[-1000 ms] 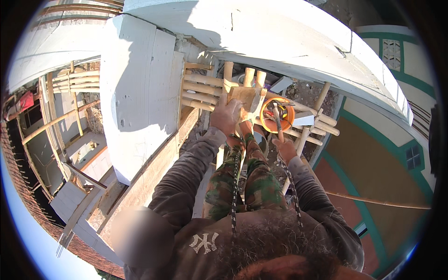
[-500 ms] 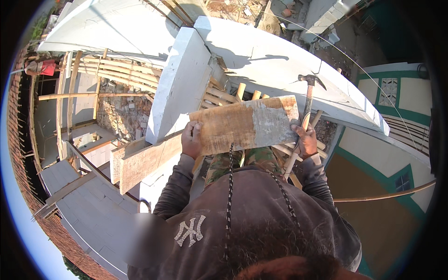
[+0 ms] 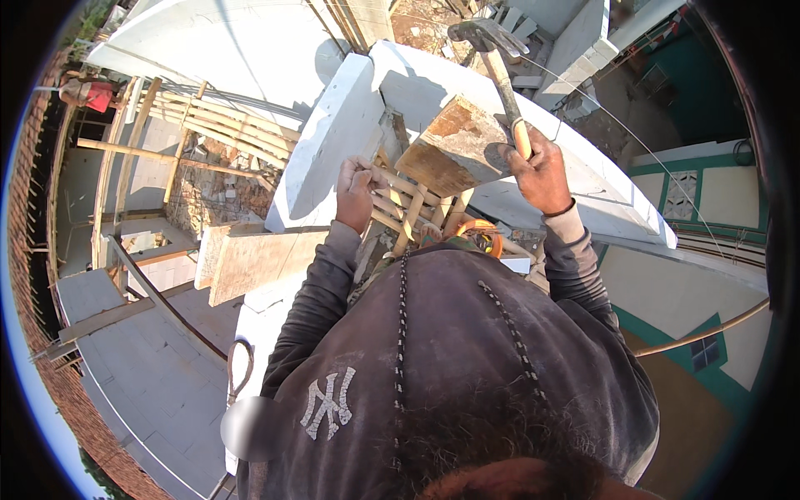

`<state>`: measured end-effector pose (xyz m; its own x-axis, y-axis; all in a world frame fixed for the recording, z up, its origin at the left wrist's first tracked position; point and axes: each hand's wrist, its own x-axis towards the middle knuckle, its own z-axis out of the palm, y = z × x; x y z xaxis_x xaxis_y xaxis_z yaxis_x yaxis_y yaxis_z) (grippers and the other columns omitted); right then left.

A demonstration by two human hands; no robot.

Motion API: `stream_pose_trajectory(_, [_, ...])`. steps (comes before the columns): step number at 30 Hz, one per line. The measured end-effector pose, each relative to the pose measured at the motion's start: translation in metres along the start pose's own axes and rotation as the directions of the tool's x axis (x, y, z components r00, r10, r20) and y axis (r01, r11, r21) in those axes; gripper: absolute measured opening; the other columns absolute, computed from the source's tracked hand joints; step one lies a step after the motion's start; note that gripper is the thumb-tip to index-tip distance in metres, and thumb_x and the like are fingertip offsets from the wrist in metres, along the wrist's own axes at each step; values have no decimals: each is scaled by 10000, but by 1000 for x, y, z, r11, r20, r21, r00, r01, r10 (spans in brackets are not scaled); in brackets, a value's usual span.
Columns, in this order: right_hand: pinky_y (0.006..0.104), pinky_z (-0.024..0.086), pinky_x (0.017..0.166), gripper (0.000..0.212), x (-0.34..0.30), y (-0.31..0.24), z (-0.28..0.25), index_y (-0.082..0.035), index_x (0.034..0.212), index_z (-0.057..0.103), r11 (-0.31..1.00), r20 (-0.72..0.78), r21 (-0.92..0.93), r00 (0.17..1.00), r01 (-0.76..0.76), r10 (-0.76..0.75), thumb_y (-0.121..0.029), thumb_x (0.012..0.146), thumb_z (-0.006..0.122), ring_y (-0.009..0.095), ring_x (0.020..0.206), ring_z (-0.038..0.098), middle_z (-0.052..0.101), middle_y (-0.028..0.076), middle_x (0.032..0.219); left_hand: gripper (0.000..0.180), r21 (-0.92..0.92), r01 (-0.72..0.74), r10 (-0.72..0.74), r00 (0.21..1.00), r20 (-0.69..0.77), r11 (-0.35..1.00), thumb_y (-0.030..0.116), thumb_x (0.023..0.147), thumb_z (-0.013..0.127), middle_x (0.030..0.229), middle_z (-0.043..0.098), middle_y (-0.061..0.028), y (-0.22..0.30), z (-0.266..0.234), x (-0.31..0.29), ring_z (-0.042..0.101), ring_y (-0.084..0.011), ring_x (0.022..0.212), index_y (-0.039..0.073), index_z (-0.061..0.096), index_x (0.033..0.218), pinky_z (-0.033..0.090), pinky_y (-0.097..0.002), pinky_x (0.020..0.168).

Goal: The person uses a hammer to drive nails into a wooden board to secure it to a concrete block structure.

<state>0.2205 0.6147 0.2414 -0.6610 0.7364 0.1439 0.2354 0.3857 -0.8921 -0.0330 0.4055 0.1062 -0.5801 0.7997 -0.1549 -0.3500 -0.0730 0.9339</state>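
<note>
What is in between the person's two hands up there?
In the head view, a plywood board and bamboo poles lie between the left hand and the right hand gripping the hammer.

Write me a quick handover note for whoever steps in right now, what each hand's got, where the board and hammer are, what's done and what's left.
Right hand: gripping the hammer by its handle, head raised above the wooden board.
Left hand: closed on the bamboo scaffold poles beside the white concrete beam.
Board: tilted against the white concrete, above the poles; neither hand grips it by the look of it.
Also there: an orange reel below the poles, loose planks lower left.
Done: board is up in position. Left: probably hammering it; no nail visible from here.
</note>
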Motion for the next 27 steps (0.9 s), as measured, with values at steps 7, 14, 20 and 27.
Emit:
stream_pose_trajectory(7, [283,483,754,317,20,-11,-3,-1,1253,673,992,187,125,981,22,-45,-53,941,690,99,817,535,628,32,906,361,686,-455,398,881,255,568,283,947,746,902,563,-54,59,53,18,569,-165,792,-2,630,1134,477,-321,731])
stream_pose_trajectory(14, [333,498,921,357,39,-22,-7,8,1239,706,951,-5,46,952,306,-306,-134,923,795,221,1015,621,666,124,1189,383,645,-416,330,908,259,641,335,917,810,908,579,-58,91,46,38,566,-169,807,-18,723,1038,477,-319,741])
stream_pose_trajectory(20, [328,521,810,254,18,10,-43,9,1166,705,999,88,-23,996,-26,28,-112,949,758,158,873,620,703,87,1004,389,403,-542,666,683,-299,737,304,1018,725,1107,715,-70,153,-37,60,665,-130,927,-43,668,1184,538,-277,784])
stream_pose_trajectory(27, [328,504,712,312,2,102,-30,41,1106,709,931,67,-235,951,-278,301,-206,925,767,171,731,601,663,112,789,453,464,-458,645,421,-638,758,295,1008,724,1103,727,-133,211,-106,68,689,-186,907,-110,643,1194,557,-326,756])
